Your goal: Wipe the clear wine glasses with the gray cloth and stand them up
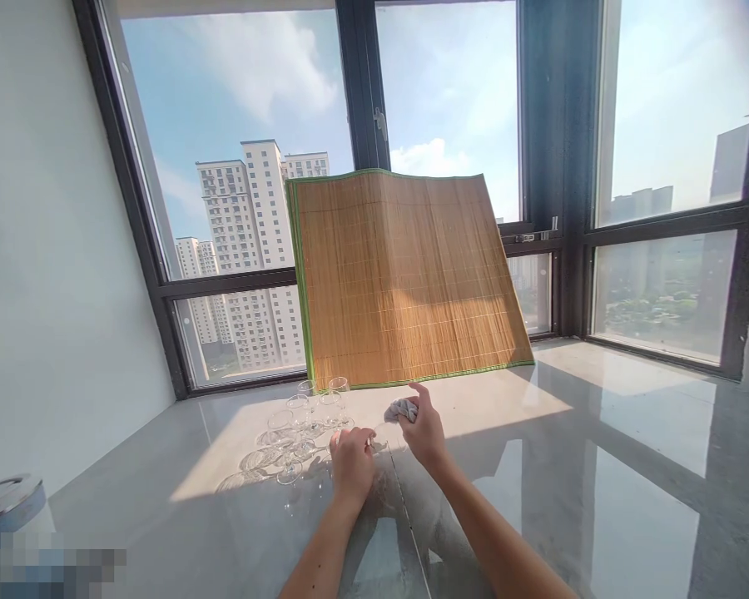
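My right hand [425,428] is closed around a bunched grey cloth [401,409], its index finger raised. To its left, my left hand [353,466] has its fingers curled around a clear stemmed glass [382,434]. Only a faint outline of that glass shows between the two hands; the rest is hidden or too transparent to make out. Just left of my left hand, several clear stemmed glasses [298,416] stand upright in a cluster on the glossy pale sill [225,541].
A bamboo mat [405,283] with green edging leans against the window behind my hands. Dark window frames [574,166] surround the sill. At the lower left stands a round container with a metallic lid [6,495]. A thin seam [405,507] runs along the sill towards me.
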Available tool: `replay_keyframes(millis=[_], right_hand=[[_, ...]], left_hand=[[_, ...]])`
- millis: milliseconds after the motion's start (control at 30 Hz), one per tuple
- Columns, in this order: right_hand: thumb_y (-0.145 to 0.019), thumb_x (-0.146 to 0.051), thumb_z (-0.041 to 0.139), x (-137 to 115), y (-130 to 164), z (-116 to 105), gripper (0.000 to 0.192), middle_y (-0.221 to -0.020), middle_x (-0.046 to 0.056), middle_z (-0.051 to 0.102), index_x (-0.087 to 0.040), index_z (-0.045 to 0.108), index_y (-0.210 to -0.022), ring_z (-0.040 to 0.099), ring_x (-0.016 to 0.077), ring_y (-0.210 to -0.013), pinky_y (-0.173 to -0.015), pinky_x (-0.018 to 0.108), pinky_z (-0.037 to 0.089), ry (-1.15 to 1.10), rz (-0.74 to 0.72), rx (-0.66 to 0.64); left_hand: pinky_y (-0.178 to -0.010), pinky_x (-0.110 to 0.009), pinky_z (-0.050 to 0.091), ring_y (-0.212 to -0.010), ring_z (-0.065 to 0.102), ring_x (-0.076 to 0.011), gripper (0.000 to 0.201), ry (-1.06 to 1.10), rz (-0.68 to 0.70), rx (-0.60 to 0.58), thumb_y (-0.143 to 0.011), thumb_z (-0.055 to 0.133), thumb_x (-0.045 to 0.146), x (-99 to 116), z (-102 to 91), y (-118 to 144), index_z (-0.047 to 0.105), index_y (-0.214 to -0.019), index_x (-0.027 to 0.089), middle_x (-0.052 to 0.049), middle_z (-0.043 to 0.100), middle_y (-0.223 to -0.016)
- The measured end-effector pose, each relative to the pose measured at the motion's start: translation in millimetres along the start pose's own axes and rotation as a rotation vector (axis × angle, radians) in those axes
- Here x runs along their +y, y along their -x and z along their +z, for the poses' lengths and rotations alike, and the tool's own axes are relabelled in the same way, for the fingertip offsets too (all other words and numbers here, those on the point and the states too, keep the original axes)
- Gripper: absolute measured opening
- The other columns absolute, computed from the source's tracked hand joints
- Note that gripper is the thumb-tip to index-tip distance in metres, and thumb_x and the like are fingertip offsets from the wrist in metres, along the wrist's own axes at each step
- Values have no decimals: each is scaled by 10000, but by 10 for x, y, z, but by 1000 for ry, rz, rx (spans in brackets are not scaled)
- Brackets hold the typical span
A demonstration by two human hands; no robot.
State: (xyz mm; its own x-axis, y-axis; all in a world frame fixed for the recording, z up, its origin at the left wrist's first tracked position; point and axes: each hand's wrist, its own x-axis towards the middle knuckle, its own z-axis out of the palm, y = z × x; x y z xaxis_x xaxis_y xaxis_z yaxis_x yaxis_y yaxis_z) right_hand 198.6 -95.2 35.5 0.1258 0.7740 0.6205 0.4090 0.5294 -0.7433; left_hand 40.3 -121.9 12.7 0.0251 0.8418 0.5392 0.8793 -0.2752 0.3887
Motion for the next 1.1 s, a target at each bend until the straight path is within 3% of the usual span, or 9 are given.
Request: replay_keyframes(millis=[200,300,400,567,700,867,967,1100], right_hand=[[-637,-196,538,112,-35,2,586,-814,5,637,-213,430,-1212,588,176,-642,-568,273,434,-191,319,23],[-586,-180,559,95,-10,38,593,-769,-21,595,-223,456,-1169,548,156,-591,-518,255,409,-319,401,-53],[-570,-164,588,4,12,42,592,-740,-35,558,-219,472,-1147,515,140,-581,-508,244,395,-413,409,-140],[-619,-176,609,-221,2,-48,561,-804,-11,596,-220,462,-1159,535,141,-629,-559,256,422,-530,303,-197],[-673,-212,590,-251,-34,-116,503,-852,14,625,-217,450,-1156,574,161,-691,-616,274,445,-460,192,-31],[-662,-220,555,-49,-77,-121,467,-842,12,622,-224,465,-1120,554,153,-640,-562,260,418,-255,236,76],[-618,-183,539,41,-80,-102,475,-797,-5,616,-228,463,-1085,531,142,-604,-534,247,390,-192,279,29],[-567,-147,557,38,-55,-83,520,-728,-37,577,-237,455,-1069,473,120,-545,-485,228,336,-234,312,-182]], left_hand=[[-808,-314,405,-847,616,-206,232,118,-26,38,-899,469,242,-47,55,-49,696,-946,221,-48,718,-889],[-646,-280,353,-723,598,-202,287,98,-73,19,-931,444,347,-63,75,-47,651,-803,196,-53,677,-732],[-598,-265,294,-681,587,-187,298,50,-137,4,-941,427,349,-73,53,-38,607,-764,190,-49,660,-720],[-686,-281,313,-796,614,-203,219,-59,-134,-59,-916,459,262,-76,11,-29,644,-823,190,-61,695,-830],[-826,-340,325,-878,598,-224,188,-127,-100,-53,-861,507,195,-48,10,-21,693,-841,219,-44,697,-856],[-889,-390,319,-915,570,-240,252,-131,-112,17,-838,485,138,-30,12,-16,714,-823,242,-33,687,-852],[-906,-401,326,-945,571,-250,280,-100,-114,40,-856,482,161,-45,16,-18,731,-941,258,-41,694,-906],[-916,-401,330,-938,567,-249,336,-95,-92,37,-830,483,114,-67,11,-11,741,-976,271,-42,687,-876]])
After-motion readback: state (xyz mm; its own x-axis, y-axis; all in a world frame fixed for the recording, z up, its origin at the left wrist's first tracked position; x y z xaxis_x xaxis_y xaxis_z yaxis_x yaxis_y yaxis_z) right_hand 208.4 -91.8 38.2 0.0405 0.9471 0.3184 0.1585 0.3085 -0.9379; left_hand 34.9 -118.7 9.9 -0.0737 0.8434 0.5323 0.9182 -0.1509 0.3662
